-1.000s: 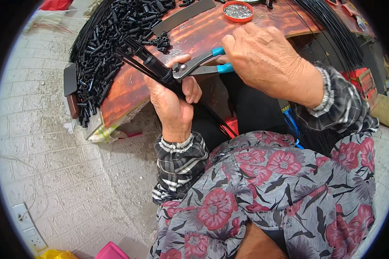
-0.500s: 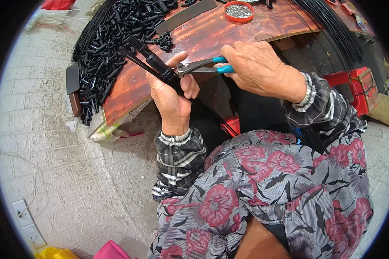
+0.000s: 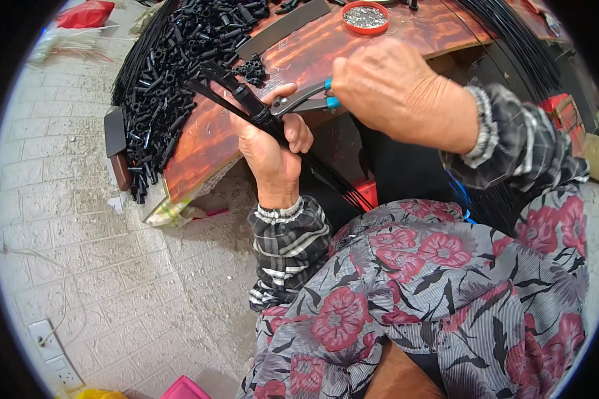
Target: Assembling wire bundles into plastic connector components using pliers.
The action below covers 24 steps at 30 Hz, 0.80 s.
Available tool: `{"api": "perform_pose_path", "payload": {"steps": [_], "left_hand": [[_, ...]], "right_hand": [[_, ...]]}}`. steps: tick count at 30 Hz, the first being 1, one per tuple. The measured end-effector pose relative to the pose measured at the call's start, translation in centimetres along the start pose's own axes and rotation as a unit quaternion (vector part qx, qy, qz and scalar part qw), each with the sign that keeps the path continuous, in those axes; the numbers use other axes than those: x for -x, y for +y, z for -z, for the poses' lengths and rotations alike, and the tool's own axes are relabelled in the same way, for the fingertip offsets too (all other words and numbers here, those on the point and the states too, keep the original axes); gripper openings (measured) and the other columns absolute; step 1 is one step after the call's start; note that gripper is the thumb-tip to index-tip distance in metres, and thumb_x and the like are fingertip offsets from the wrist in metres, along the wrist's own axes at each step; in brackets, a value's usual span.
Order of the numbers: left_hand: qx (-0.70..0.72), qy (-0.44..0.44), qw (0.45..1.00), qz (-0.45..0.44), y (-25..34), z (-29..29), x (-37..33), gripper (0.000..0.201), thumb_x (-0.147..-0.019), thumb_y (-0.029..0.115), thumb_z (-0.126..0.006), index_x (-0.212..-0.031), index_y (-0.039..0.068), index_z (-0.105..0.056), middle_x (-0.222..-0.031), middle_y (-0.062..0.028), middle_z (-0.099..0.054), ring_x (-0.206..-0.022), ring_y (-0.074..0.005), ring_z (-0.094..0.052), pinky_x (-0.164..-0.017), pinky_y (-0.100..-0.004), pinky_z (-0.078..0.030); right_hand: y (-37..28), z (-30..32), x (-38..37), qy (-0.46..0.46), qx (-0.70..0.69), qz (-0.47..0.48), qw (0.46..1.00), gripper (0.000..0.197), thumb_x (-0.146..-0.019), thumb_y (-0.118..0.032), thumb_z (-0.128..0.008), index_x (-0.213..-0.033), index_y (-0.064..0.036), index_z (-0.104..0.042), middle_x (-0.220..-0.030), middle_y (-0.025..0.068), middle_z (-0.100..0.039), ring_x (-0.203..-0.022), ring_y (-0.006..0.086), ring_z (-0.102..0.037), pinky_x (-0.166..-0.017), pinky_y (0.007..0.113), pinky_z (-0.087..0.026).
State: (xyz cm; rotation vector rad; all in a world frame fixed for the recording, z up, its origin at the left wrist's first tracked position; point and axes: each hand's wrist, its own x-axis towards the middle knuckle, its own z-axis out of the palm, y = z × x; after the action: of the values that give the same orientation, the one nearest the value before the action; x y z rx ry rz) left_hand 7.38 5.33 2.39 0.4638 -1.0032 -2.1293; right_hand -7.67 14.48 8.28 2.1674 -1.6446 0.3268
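My left hand (image 3: 273,159) is closed round a bundle of thin black cables (image 3: 336,183), whose lower lengths run down toward my lap. Black tubular plastic fittings (image 3: 249,100) sit at the bundle's upper end, above the palm. In my right hand (image 3: 402,96) is a pair of pliers (image 3: 306,103) with blue-green handle grips. The pliers' jaws are at the bundle beside my left thumb and fingers. What exactly lies between the jaws is too small to make out. My right fingers are mostly hidden behind the back of that hand.
A heap of black plastic fittings (image 3: 160,100) covers the left of the reddish wooden table (image 3: 206,143). Behind my hands are a dark flat bar (image 3: 283,30) and a red-rimmed dish of small metal pieces (image 3: 366,18). Long black cables (image 3: 512,40) hang at the right edge.
My right hand has lifted slightly and turned, showing more of its back, while its elbow has swung outward. The pliers stay at the bundle. My left hand keeps its hold.
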Motion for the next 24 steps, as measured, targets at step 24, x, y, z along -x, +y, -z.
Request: {"api": "perform_pose_path", "payload": {"steps": [24], "left_hand": [[-0.024, -0.125, 0.978, -0.165, 9.0, 4.0, 1.3, 0.093, -0.066, 0.078, -0.027, -0.113, 0.001, -0.050, -0.046, -0.0003, -0.035, -0.036, -0.0112, -0.028, -0.037, -0.0262, -0.026]], "right_hand": [[-6.6, -6.6, 1.8, -0.179, -0.575, -0.014, 0.798, 0.036, -0.078, -0.031, -0.056, -0.059, 0.0000, -0.061, -0.052, 0.0159, -0.054, -0.046, 0.0267, -0.055, -0.047, 0.035, -0.042]]}}
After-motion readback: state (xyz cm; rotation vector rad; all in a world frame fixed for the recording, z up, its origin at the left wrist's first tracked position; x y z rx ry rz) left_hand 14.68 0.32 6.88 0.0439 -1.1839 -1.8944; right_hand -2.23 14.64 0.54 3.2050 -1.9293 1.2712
